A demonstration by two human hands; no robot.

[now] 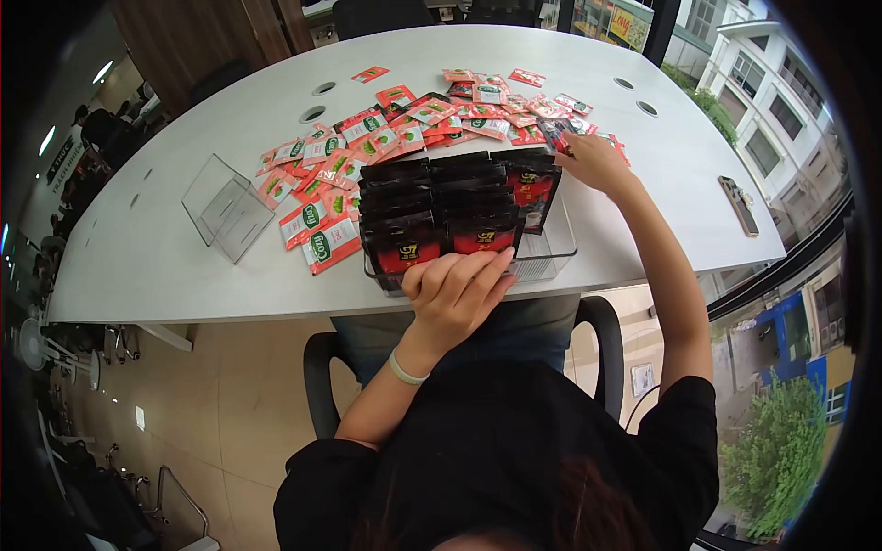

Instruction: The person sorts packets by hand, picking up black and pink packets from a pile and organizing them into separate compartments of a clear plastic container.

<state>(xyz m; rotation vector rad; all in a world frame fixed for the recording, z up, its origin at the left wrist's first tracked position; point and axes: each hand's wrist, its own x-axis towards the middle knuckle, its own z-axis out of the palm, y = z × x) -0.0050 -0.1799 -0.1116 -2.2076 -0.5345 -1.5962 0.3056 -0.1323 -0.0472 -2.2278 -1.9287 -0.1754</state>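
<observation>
In the head view, black-and-red G7 coffee sachets stand in packed rows in a clear plastic tray at the table's near edge. My left hand lies against the front of these sachets, fingers stretched out and slightly apart; its thumb is partly hidden. Beyond the tray's right side, my right hand has its fingers closed at a dark sachet by the edge of the pile. Red-and-white Cozy sachets are scattered behind and left of the tray, a few dark ones among them.
On the white table, a second clear plastic container stands at left. A phone lies near the right edge. Round cable holes pierce the tabletop. Chair armrests flank my body, and a window is at right.
</observation>
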